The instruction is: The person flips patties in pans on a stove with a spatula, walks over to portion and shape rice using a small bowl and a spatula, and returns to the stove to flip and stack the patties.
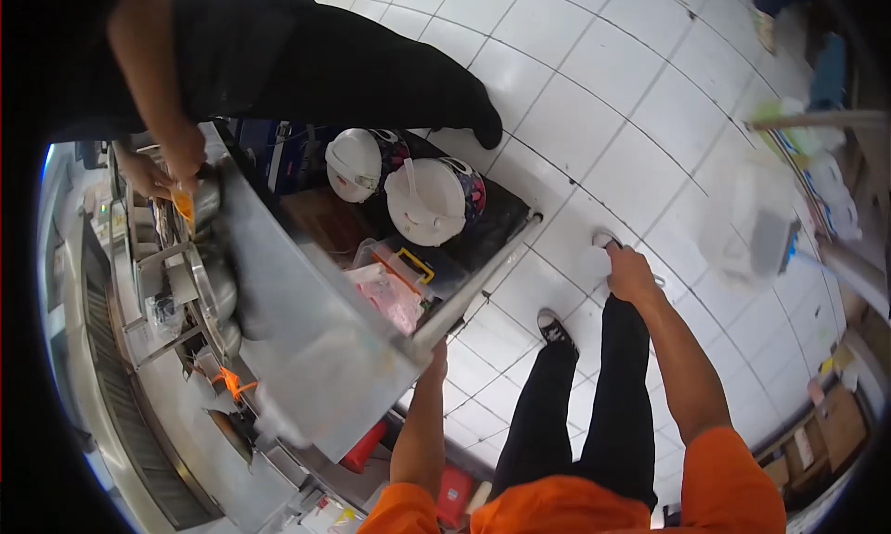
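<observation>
My right hand hangs over the floor, fingers wrapped round a utensil with a white, rounded head; a handle end sticks out on the other side of the fist. At the corner of the steel worktable, my left hand is beside the table leg, its fingers mostly hidden. Close to it on the lower shelf are a clear plastic box with a yellow handle and a pink bag. Further in stands an open white rice cooker with a white ladle in it.
A second white cooker, lid down, stands deeper on the shelf. Another person's hands hold something orange above steel bowls. White tiled floor lies ahead. Blurred clear containers are at right, cardboard boxes lower right.
</observation>
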Tool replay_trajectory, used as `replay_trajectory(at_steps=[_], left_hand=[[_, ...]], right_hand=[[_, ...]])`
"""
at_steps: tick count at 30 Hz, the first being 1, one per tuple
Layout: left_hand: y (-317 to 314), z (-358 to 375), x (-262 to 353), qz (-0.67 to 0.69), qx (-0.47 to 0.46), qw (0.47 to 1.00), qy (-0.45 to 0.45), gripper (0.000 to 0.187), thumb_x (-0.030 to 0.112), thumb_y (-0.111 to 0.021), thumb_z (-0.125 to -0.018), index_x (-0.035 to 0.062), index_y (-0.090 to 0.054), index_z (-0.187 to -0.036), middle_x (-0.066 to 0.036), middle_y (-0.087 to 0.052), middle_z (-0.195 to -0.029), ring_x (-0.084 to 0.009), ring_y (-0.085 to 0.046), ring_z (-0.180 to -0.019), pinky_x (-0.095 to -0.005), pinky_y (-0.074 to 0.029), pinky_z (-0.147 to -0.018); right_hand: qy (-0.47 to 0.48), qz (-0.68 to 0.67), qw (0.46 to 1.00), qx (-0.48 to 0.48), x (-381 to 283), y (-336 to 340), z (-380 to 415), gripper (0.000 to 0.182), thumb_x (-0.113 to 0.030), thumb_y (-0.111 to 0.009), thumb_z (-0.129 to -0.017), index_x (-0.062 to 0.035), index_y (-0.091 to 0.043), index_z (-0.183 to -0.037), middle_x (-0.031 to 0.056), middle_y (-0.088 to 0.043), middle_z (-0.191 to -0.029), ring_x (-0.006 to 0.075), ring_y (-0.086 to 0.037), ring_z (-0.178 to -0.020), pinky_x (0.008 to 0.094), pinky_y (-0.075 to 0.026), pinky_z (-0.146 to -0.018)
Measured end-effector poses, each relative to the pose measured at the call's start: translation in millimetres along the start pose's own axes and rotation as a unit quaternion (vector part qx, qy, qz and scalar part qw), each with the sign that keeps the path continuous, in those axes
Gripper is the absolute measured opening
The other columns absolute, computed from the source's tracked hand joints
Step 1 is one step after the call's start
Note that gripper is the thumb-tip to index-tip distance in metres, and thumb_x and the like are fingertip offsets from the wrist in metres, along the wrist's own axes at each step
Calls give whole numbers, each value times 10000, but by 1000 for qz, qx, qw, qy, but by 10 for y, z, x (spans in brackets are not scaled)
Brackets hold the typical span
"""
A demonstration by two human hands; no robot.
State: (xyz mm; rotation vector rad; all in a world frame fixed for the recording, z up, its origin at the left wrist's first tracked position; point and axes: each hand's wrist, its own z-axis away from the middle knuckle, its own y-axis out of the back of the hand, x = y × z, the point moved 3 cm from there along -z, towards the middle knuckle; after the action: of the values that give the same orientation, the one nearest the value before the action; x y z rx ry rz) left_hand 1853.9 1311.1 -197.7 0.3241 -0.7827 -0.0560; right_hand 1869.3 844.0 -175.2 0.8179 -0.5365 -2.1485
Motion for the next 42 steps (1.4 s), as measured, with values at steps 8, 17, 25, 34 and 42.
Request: replay_trajectory(at_steps=[8, 17, 25, 34, 42], left_hand=[[-390, -1141, 233, -84, 168, 978, -86, 704, 132, -780, -866, 7, -380, -1431, -185, -558, -1272, -252, -594, -1127, -359, -512, -937], [-531, -1128, 316, -70, 188, 979, -39, 701, 94, -794, -847, 27, -384, -1411, -162, -537, -1312, -247, -583, -1157, -358, -506, -964], [-658, -928, 375, -60, 177, 982, -11, 703, 107, -787, -853, 40, -372, -1416, -171, -530, -1310, -260, -592, -1161, -365, -515, -963], [-565, -1531, 807, -116, 363, 900, -212, 719, 200, -848, -794, -3, -360, -1281, -199, -505, -1231, -357, -559, -1149, -458, -456, -988], [-157, -2373, 903, -176, 394, 888, -157, 711, 277, -848, -793, -26, -421, -1275, -228, -580, -1214, -370, -597, -1128, -443, -465, -998]], right_hand=[[371, -25, 925, 72, -1868, -312, -2516, 302, 41, -632, -780, -14, -690, -1071, 215, -597, -1152, 404, -606, -1089, 455, -508, -955], [480, 126, 867, 52, -2927, -913, -2906, 193, -113, -610, -852, -32, -772, -918, 173, -598, -1243, 323, -572, -1206, 410, -537, -939], [492, 147, 852, 99, -2908, -1009, -2745, 358, -112, -683, -783, -143, -736, -1135, 105, -534, -1360, 317, -410, -1354, 416, -347, -1075], [392, -313, 863, 67, -2664, -545, -2359, 185, -20, -656, -841, -44, -693, -1021, 140, -644, -1011, 334, -662, -905, 404, -520, -859], [443, -363, 795, 200, -2154, -184, -3277, 133, 39, -617, -875, -21, -668, -983, 104, -635, -916, 220, -652, -777, 316, -508, -683]])
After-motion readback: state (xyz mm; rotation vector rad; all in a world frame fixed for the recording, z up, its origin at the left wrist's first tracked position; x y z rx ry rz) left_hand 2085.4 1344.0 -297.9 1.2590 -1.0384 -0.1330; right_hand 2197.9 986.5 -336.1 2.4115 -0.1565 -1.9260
